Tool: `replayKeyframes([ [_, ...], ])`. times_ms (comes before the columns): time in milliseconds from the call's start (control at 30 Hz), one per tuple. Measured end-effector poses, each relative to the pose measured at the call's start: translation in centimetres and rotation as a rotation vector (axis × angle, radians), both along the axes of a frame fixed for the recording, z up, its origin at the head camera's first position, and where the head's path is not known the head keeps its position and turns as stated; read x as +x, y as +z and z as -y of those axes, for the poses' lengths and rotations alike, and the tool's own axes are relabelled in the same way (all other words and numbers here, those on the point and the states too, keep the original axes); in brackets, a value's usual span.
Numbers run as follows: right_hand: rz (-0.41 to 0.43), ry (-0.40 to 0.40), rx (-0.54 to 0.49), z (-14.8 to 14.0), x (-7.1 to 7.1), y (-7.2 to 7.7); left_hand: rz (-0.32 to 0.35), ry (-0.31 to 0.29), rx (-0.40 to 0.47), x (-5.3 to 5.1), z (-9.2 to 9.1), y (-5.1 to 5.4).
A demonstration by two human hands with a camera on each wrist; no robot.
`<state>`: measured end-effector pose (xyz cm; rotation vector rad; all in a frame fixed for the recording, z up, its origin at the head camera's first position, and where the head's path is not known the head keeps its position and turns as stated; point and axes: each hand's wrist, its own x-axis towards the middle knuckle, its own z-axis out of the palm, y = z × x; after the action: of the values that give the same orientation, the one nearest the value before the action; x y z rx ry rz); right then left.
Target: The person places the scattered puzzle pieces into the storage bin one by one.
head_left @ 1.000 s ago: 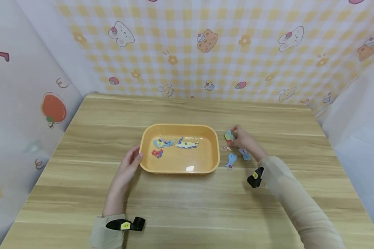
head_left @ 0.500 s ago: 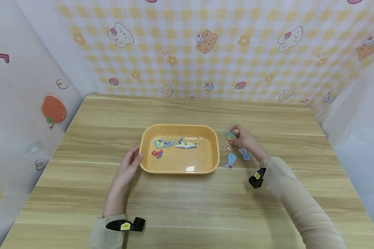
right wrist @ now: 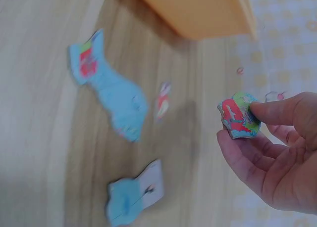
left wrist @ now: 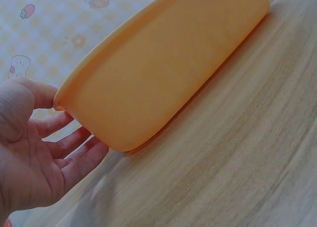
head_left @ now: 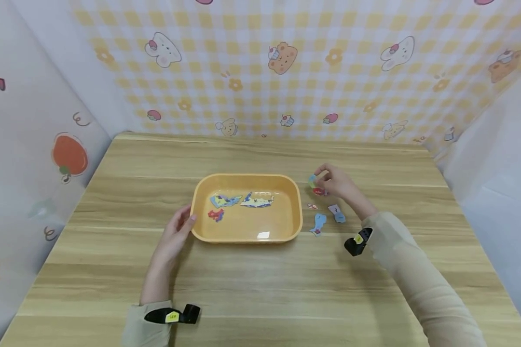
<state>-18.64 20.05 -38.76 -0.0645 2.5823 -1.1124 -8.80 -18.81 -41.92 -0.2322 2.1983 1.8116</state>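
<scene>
In the head view my left hand (head_left: 173, 236) holds the left end of an orange plastic tray (head_left: 239, 231). Its thumb lies at the rim and its fingers touch the outer wall, as the left wrist view shows. Beyond the tray's right end, my right hand (head_left: 338, 185) pinches a red, green and blue puzzle piece (right wrist: 238, 115) between thumb and fingers, above the table. Three pieces lie inside the tray: a blue-yellow one (head_left: 224, 200), a cream-and-blue one (head_left: 257, 200) and a red one (head_left: 215, 215).
Right of the tray, on the wooden table (head_left: 260, 289), lie a long light-blue piece (head_left: 318, 224), a pale pink and blue piece (head_left: 337, 213) and a tiny red-and-white piece (head_left: 312, 206). A checked, patterned backdrop (head_left: 260, 72) rises behind the table.
My right hand has moved slightly up and left in the head view, and the puzzle piece in its fingers has turned. The left hand stays at the tray. The head view has shifted a little.
</scene>
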Motion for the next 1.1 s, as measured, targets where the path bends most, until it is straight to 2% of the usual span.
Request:
replayKeyframes([
  [333,-0.014,0.048,-0.047,2.9,-0.4,2.5,0.002,0.005,0.019,-0.2,0.1,-0.1],
  [533,-0.025,0.105,-0.009,5.1,-0.6,3.7,0.001,0.002,0.015,-0.2,0.1,0.0],
  [767,0.023,0.232,0.012,7.8,-0.6,3.8,0.003,0.009,0.012,-0.2,0.0,-0.1],
  [967,0.069,0.342,0.121,9.7,-0.8,3.5,0.007,0.012,0.010,-0.2,0.0,0.0],
  [1100,0.062,0.405,0.175,10.8,-0.8,3.3,0.006,0.013,0.011,-0.2,-0.1,-0.1],
])
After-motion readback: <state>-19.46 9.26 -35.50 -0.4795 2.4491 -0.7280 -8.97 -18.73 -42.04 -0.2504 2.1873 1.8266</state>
